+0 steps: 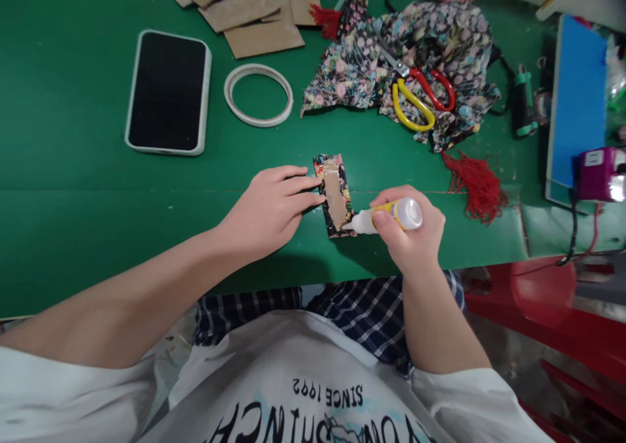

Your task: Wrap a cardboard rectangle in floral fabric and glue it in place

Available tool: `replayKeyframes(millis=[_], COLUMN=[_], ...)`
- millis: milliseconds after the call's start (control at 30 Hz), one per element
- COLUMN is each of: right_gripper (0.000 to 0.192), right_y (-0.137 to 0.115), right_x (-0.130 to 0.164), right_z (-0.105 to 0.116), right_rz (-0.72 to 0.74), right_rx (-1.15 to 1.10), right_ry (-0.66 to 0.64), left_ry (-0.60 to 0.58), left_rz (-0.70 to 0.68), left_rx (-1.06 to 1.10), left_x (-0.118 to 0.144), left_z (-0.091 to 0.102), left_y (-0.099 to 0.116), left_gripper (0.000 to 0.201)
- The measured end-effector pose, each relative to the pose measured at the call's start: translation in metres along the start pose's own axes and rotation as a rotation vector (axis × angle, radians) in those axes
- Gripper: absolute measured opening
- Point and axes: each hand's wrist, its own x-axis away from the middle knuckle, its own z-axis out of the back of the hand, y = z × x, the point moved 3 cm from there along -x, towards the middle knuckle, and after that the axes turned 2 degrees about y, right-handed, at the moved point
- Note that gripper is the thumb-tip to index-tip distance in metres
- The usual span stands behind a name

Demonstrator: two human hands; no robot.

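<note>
A person seated at a green bench (73, 169) steadies a small fabric-wrapped card (334, 195) with the left hand (271, 208), fingers stretched flat and their tips pressing the card's left edge. The right hand (411, 231) is closed around a small glue bottle (391, 216) with a yellow label, held nearly level, its white nozzle touching the lower right corner of the card. The card lies near the front edge of the bench between the two hands, its brown cardboard centre bare and floral cloth folded over its borders.

Farther back, a smartphone (169, 91) in a pale case lies face up, screen dark, with a ring of tape (258, 95) just beside it. Cut cardboard pieces (244, 9) are piled at the far edge. To the right, a heap of floral fabric (352, 71) carries scissors (415, 94) with one red and one yellow handle. A red tassel (476, 185) lies near the right hand, a second red tassel (325, 19) beside the cardboard. A blue board (580, 97) and a purple device (599, 172) sit at the far right.
</note>
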Motion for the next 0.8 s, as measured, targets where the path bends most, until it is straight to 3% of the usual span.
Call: replayKeyframes(millis=[133, 333, 433, 633, 800], right_gripper=[0.026, 0.029, 0.027, 0.021, 0.024], right_y=[-0.0037, -0.0049, -0.004, 0.0008, 0.0006], right_x=[0.0008, 0.002, 0.0014, -0.0002, 0.0009], right_z=[-0.006, -0.0085, -0.0103, -0.0017, -0.0043], right_rz=[0.006, -0.069, -0.042, -0.042, -0.006], right_rx=[-0.045, -0.121, -0.089, -0.043, -0.091], right_ry=[-0.036, 0.01, -0.03, 0.067, 0.051], left_ry=[-0.009, -0.01, -0.014, -0.005, 0.001], left_rz=[-0.001, 0.005, 0.0, -0.01, -0.025], left_rx=[-0.009, -0.006, -0.01, -0.031, -0.03], left_x=[-0.0007, -0.0009, -0.0007, -0.0001, -0.0002], left_z=[0.0004, 0.0003, 0.0001, -0.0006, -0.0008], left_y=[0.0006, 0.0001, 0.0001, 0.0004, 0.0002], left_gripper=[0.036, 0.036, 0.036, 0.036, 0.036])
